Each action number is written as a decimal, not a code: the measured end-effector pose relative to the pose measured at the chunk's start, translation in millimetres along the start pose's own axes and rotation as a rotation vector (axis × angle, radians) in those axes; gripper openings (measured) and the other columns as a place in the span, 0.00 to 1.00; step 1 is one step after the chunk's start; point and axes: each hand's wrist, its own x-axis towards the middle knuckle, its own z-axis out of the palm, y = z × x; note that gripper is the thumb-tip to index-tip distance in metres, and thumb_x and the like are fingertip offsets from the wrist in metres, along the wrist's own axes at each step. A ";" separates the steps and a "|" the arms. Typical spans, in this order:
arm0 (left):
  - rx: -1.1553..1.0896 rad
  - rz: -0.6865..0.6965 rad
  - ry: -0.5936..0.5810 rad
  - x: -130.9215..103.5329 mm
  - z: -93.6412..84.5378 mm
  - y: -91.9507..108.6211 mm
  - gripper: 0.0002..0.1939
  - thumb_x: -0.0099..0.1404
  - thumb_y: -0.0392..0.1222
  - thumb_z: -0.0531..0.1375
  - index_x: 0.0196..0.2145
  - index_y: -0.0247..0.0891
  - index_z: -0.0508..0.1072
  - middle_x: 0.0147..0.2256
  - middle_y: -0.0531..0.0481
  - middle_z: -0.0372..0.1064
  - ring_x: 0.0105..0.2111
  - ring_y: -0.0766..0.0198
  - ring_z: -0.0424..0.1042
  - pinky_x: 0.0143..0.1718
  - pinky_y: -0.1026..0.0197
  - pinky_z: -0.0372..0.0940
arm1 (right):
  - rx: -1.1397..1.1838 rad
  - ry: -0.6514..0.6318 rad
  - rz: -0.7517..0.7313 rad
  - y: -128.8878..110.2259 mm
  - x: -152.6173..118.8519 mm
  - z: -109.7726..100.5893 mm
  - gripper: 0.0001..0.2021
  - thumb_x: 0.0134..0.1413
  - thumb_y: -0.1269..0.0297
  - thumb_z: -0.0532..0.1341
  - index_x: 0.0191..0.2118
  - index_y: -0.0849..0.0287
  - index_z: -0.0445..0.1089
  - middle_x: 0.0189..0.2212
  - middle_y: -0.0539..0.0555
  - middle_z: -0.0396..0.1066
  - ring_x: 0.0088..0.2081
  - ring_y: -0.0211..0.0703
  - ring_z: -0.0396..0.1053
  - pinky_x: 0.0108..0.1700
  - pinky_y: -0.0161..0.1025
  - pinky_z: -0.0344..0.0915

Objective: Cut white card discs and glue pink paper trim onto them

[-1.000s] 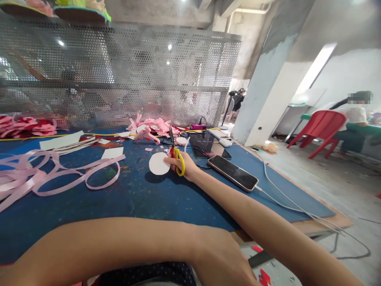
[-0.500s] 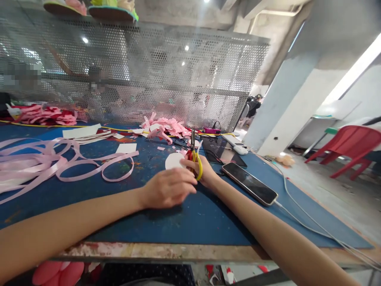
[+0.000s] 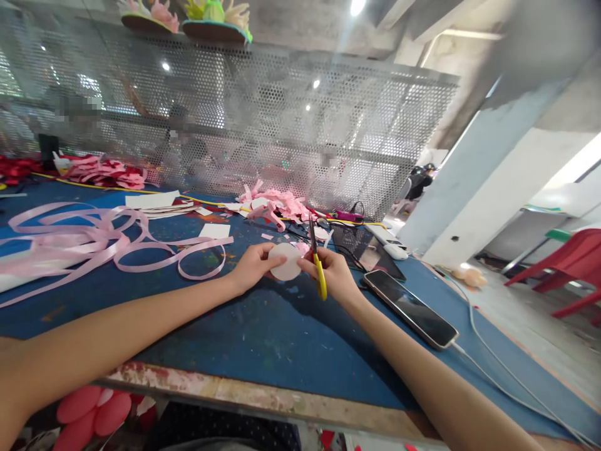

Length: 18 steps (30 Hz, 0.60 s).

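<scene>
A round white paper disc [image 3: 285,263] is held up over the blue tabletop [image 3: 282,338]. My left hand [image 3: 256,266] pinches its left edge, thumb on the near face. At the disc's right edge, the fingertips of my right hand [image 3: 331,272] meet the paper. That same hand also keeps hold of yellow-handled scissors [image 3: 320,275], whose dark blades point up and away from me. Just behind the hands lie small pink and white scraps [image 3: 300,246].
Pale pink ribbon [image 3: 141,241] curls across the left side. White card sheets [image 3: 157,203] and a pink pile of strips [image 3: 277,203] lie farther back. At right are a phone [image 3: 410,307] with a white cable and a dark tablet [image 3: 366,250]. A perforated metal screen [image 3: 263,119] borders the back.
My left hand has moved from in front of the right hand to the disc's left edge and grips it. The disc now faces me. The view has shifted slightly.
</scene>
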 end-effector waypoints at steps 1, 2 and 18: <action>-0.069 -0.010 0.046 0.5 -0.2 0.9 0.17 0.50 0.48 0.65 0.34 0.34 0.70 0.29 0.51 0.69 0.27 0.64 0.70 0.25 0.63 0.69 | -0.077 0.010 -0.014 -1.2 -0.6 -1.1 0.18 0.39 0.48 0.64 0.25 0.59 0.61 0.19 0.46 0.58 0.22 0.34 0.54 0.24 0.34 0.52; -0.133 -0.019 0.084 0.8 -0.4 2.0 0.17 0.51 0.47 0.65 0.35 0.35 0.69 0.31 0.51 0.70 0.28 0.64 0.71 0.25 0.62 0.70 | -0.169 0.020 -0.025 -2.1 -1.2 -2.2 0.18 0.40 0.48 0.62 0.26 0.59 0.61 0.20 0.46 0.59 0.23 0.35 0.55 0.25 0.34 0.52; -0.294 -0.058 0.278 5.9 -6.8 1.5 0.15 0.48 0.41 0.67 0.32 0.34 0.70 0.28 0.53 0.68 0.24 0.70 0.68 0.19 0.71 0.65 | -0.763 0.002 -0.094 2.2 1.7 -11.4 0.19 0.42 0.51 0.61 0.35 0.63 0.69 0.30 0.56 0.70 0.29 0.42 0.64 0.31 0.36 0.57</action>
